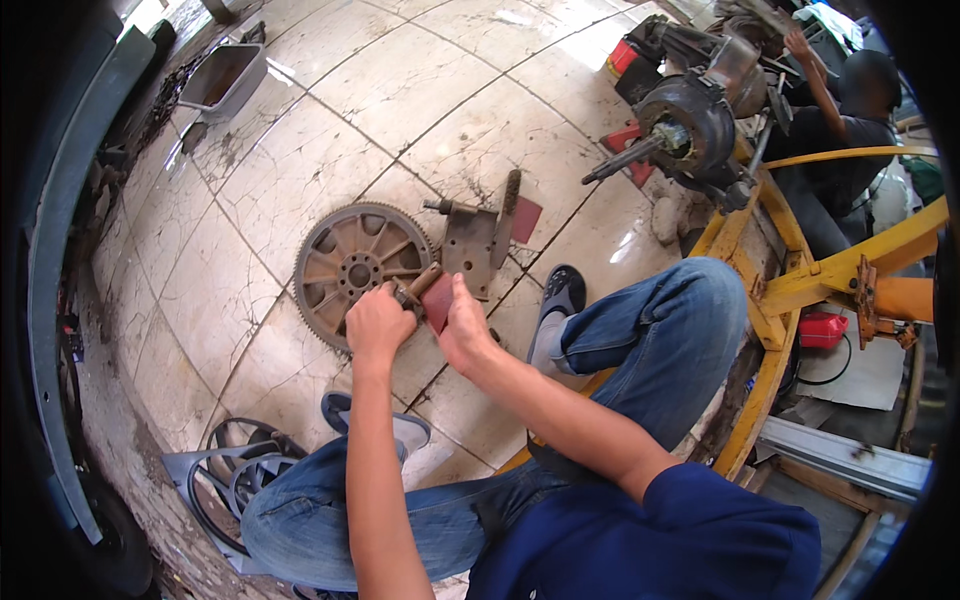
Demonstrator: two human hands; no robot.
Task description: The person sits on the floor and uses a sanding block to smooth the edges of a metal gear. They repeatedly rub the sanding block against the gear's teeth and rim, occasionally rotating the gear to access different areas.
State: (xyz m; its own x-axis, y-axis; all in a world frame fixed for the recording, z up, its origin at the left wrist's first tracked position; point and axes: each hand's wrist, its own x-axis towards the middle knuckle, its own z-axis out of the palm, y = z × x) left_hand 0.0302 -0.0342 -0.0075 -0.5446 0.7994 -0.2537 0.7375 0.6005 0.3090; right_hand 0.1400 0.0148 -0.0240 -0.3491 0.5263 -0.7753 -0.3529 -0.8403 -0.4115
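My left hand is closed around a small brown metal part with a rod-like end, in front of my knees. A piece of reddish-brown sandpaper is in my right hand, pressed between thumb and fingers against or right beside that part. Just beyond my left hand, a rusty toothed flywheel lies flat on the tiles. To its right is a metal plate with holes and an upright bar. A second reddish sheet lies beside the bar.
A grey tray with dark contents stands far left. At right are a large greasy mechanical assembly, a yellow frame and another person working behind it. Black pulley-like rings lie near my left knee.
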